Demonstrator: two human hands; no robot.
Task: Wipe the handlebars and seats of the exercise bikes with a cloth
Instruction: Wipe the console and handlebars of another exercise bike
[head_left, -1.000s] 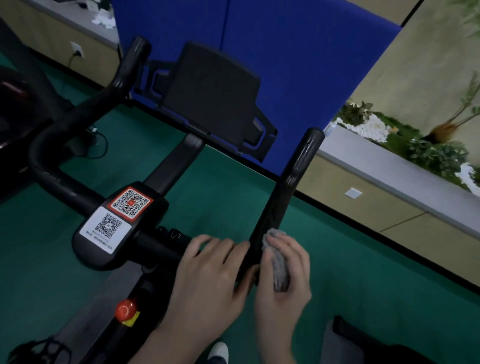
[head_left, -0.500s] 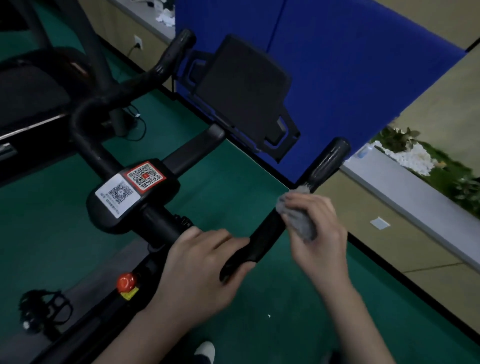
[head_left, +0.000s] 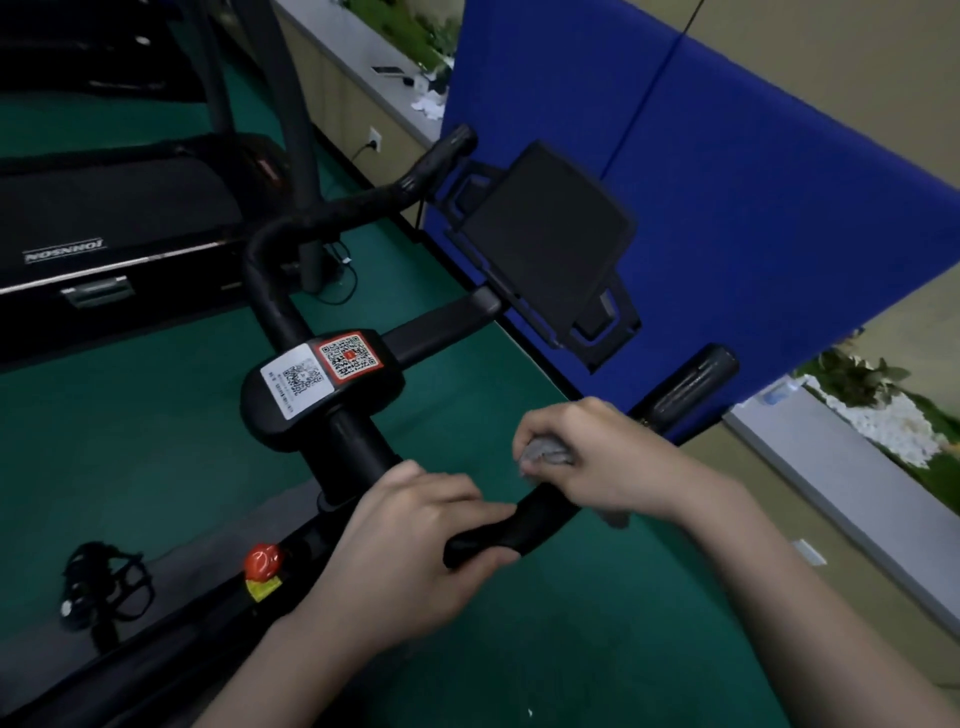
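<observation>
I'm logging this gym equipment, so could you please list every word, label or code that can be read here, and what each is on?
"JOHNSON": badge on the treadmill, seen upside down.
White sticker on the bike's centre housing: a QR code; the small print is too blurred to read.
Red-bordered sticker beside it: a QR code, no legible words.
Yellow label below the red knob: too blurred to read.

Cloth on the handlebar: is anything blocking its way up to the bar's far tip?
Nothing visible. The right hand wraps the grey cloth round the handlebar, and the stretch from there to the tip is bare. The left hand grips the bar on the near side.
</observation>
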